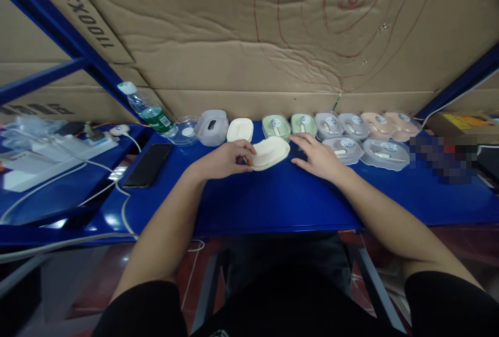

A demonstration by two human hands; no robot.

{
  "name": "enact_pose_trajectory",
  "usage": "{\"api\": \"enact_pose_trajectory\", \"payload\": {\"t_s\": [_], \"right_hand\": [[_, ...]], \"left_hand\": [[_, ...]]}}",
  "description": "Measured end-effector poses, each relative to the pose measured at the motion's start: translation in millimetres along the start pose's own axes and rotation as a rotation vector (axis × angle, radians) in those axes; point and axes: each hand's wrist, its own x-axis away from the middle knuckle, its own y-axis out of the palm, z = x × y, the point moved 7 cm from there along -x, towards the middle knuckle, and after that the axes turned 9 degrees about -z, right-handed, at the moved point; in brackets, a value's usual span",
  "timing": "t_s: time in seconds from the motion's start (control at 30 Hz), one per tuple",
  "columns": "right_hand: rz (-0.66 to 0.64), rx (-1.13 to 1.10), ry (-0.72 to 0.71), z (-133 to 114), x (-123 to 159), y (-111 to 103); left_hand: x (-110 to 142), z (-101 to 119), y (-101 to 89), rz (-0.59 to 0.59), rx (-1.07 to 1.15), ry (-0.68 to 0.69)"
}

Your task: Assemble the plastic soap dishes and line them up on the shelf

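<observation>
My left hand (233,158) pinches the left end of a cream-coloured shallow dish (271,153), tilted a little above the blue table. Just right of the dish is my right hand (317,156), fingers apart, its fingertips close to the rim; no grip shows. Behind my left hand stand a cream square piece (240,130) and a grey container (211,128) with a dark slot. Green containers (276,126) with clear covers and round labels sit behind the dish. Grey containers (343,148) of like shape lie beyond my right hand.
A green-labelled bottle (152,113) leans at back left beside a clear lid (185,131). A black phone (148,165) and white cables lie left. Peach containers (377,125) and a cardboard box (462,126) are right. The cardboard wall (234,40) closes the back; the blue table (273,207) ends near my lap.
</observation>
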Motion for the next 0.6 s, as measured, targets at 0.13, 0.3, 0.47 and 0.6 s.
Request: {"api": "enact_pose_trajectory", "payload": {"t_s": [0.13, 0.3, 0.47, 0.6], "right_hand": [[-0.117, -0.010, -0.143, -6.7, -0.5, 16.3], [-0.189, -0.025, -0.200, -7.4, -1.7, 28.5], [-0.199, -0.047, -0.216, -8.2, -2.6, 25.6], [-0.150, -0.124, -0.216, -11.3, -0.9, 15.2]], "left_hand": [[-6.8, 4.7, 17.9, -0.112, 0.076, 0.025], [-14.3, -2.6, 33.2, -0.174, 0.042, 0.031], [-15.0, -12.5, 32.8, -0.169, 0.024, -0.007], [-9.7, -11.4, 22.5, -0.152, 0.228, 0.006]]}}
